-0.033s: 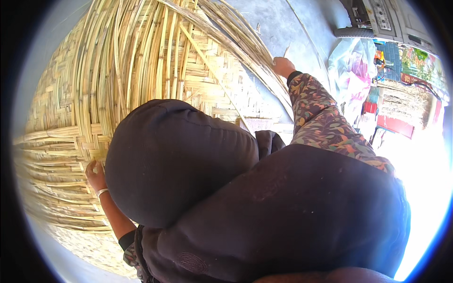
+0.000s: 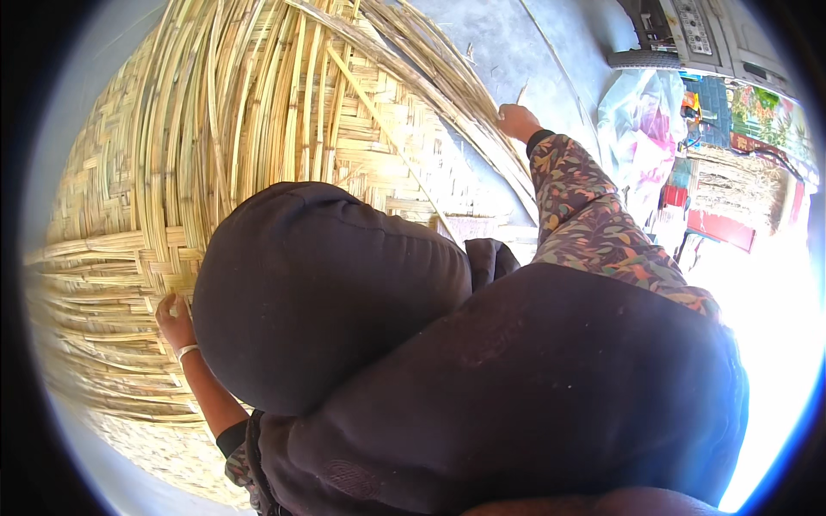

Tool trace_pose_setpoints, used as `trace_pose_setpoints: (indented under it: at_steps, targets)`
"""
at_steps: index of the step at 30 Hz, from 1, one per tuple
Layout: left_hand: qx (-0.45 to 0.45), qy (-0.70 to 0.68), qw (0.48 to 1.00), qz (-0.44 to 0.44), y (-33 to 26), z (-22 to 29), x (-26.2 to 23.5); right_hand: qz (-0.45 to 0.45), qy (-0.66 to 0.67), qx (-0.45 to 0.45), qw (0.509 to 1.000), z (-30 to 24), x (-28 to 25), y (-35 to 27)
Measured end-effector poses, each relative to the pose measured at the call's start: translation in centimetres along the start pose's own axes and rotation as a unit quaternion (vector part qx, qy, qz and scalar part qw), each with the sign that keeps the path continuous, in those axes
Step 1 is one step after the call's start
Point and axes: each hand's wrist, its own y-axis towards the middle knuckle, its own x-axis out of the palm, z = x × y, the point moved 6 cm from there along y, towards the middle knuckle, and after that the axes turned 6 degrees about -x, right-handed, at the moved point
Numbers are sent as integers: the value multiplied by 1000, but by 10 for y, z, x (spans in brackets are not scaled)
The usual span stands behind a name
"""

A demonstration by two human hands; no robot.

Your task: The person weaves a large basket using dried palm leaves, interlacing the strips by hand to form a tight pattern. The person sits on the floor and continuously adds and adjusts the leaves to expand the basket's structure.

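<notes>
A large pale-yellow woven bamboo mat (image 2: 376, 129) spreads on the floor beneath and in front of me. My left hand (image 2: 175, 322) rests at its woven strips on the left, fingers slightly bent and apart, with a pale band at the wrist. Long loose bamboo strips (image 2: 258, 112) run away from me over the mat. Stretched out to the far right, my right hand (image 2: 519, 123) is closed beside a bundle of bamboo strips (image 2: 447, 95). What its fingers hold, if anything, is hidden. My dark-clothed leg covers the mat's middle.
Grey floor (image 2: 551, 52) lies beyond the bundle, with a small sliver (image 2: 523, 91) near my right hand. At the right are a clear plastic bag (image 2: 641, 120) with something pink inside, a vehicle's black tyre (image 2: 645, 59) and a sunlit opening.
</notes>
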Motion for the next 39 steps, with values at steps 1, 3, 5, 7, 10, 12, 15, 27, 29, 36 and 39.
trace_pose_setpoints:
  at_steps: [1, 3, 5, 7, 10, 12, 15, 27, 29, 36, 39]
  targets:
    - [-3, 1, 1000, 5, -2, 0, -2, -3, 6, -19, 1000, 0, -8, -3]
    - [-9, 0, 1000, 6, -1, 1, -3, 0, 15, 5, 1000, 10, -17, -6]
    - [-11, -2, 1000, -2, 3, 4, -3, -5, 15, 41, 999, 21, -23, -8]
    - [-16, -3, 1000, -8, 6, 5, -4, -10, -17, 19, 1000, 22, -29, -9]
    - [-55, -68, 996, -1, 7, 2, -2, -15, -34, -22, 999, 14, -44, 2]
    - [-73, -71, 994, 38, 12, 16, -12, 3, -6, -62, 998, -16, -67, 14]
    - [-62, -144, 983, 96, 21, 48, -26, 46, 41, -198, 978, -130, -144, 34]
    - [45, -586, 737, -335, -54, 361, -34, 37, 307, -723, 618, -642, -320, -157]
    - [-13, -607, 708, -360, -60, 354, -40, 10, 276, -752, 598, -656, -293, -207]
    - [-71, -653, 752, -55, -8, 249, -129, -314, 240, -597, 698, -522, -168, -174]
    - [-59, -656, 752, 22, 20, 208, -164, -406, 256, -490, 727, -466, -118, -183]
